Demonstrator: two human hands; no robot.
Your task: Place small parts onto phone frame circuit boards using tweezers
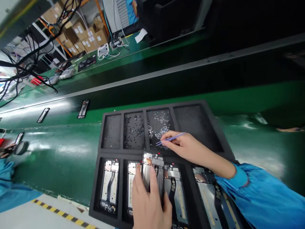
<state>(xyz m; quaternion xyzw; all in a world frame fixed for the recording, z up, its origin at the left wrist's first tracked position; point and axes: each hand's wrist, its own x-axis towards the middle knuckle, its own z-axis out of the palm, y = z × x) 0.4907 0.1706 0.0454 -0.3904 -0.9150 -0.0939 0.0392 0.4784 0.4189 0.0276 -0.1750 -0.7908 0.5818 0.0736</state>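
Observation:
My left hand (149, 203) grips an opened phone (153, 163), fingers over its face and thumb at its right edge. That phone is raised over the front row of a black foam tray (101, 183). Closed around a pair of purple tweezers (175, 136) is my right hand (182, 144). The tweezer tips point left, over a compartment of tiny silvery pieces (160, 121); whether they pinch one is too small to tell. Other opened phones lie in front slots, one at the far left (109, 184) and one just right of my left hand (176, 190).
Dark tiny pieces (134, 130) fill another compartment. Beyond the tray runs a dark conveyor belt (133, 82) with phones (83, 109) near its left end. Black cables (35, 51) hang at upper left. A co-worker's blue sleeve (7, 175) and hand are at the left edge.

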